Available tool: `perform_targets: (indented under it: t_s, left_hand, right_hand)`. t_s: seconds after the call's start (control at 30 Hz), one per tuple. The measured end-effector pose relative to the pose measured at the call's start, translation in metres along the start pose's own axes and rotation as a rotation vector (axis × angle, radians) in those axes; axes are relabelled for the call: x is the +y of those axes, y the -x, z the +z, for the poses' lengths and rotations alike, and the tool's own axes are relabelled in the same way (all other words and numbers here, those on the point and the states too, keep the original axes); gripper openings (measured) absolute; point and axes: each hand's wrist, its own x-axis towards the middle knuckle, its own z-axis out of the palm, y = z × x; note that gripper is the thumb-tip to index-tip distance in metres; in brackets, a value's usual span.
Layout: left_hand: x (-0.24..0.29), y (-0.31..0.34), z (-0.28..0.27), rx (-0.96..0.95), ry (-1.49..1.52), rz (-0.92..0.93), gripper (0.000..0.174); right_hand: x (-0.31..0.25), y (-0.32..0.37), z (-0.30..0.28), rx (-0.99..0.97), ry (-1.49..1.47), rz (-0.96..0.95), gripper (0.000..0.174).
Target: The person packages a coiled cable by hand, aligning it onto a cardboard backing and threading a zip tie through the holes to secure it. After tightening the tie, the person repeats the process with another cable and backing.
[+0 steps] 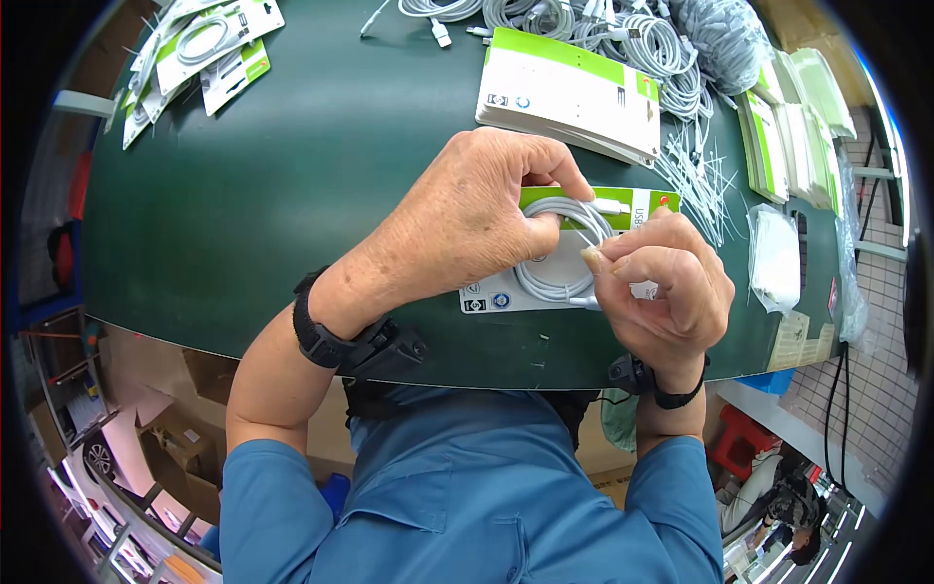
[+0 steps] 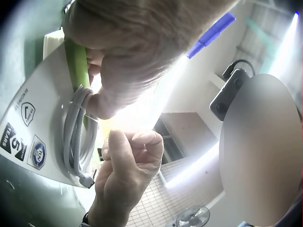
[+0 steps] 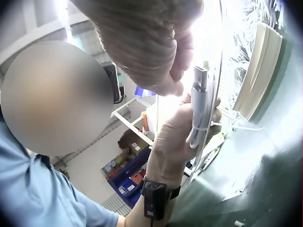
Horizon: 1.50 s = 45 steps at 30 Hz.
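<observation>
My left hand [image 1: 477, 200] holds a coiled white USB cable [image 1: 555, 290] against a white-and-green packaging card [image 1: 484, 289]. Its thumb presses on the coil while the fingers reach behind the card's upper edge. My right hand [image 1: 671, 282] has its thumb and forefinger pinched together at the coil's right side, on what looks like the end of a thin white cable tie. In the left wrist view the coil [image 2: 73, 127] lies flat along the card [image 2: 45, 99]. The cable's metal USB plug [image 3: 200, 78] shows in the right wrist view.
A stack of printed cards [image 1: 569, 92] lies just beyond the hands. Loose white cable ties [image 1: 702, 185] are spread to its right, with coiled cables [image 1: 652, 44] behind. More card stacks [image 1: 793, 146] stand at the right; carded cables [image 1: 199, 44] lie far left.
</observation>
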Motion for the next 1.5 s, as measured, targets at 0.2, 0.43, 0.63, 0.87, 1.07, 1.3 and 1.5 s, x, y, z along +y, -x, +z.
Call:
perform_targets:
  t_s: [0.2,0.43,0.63,0.87,1.07,1.3,1.5]
  left_hand:
    - [-0.003,-0.001,0.001,0.001,-0.009,0.009,0.032]
    - [-0.002,-0.001,0.003,0.002,-0.007,-0.002,0.032]
    - [-0.003,-0.001,0.005,0.004,-0.017,0.031,0.031]
    - [-0.006,-0.002,0.005,-0.033,0.067,-0.041,0.029]
    - [-0.013,-0.004,0.006,0.000,0.002,0.055,0.030]
    - [0.000,-0.003,-0.007,0.004,0.098,0.006,0.034]
    - [0.001,-0.002,-0.009,-0.024,0.177,0.070,0.034]
  right_hand:
    - [0.002,0.001,0.001,-0.002,-0.007,0.028,0.036]
    - [0.006,0.002,0.004,-0.011,-0.023,0.042,0.033]
    - [0.010,0.007,0.009,-0.055,-0.009,0.035,0.031]
    - [0.015,0.002,0.009,-0.191,0.075,-0.128,0.021]
    - [0.018,0.002,0.009,-0.163,0.162,-0.162,0.022]
    - [0.040,0.007,-0.021,0.453,-0.157,0.286,0.017]
    - [0.056,0.010,-0.025,-0.040,-0.475,0.557,0.034]
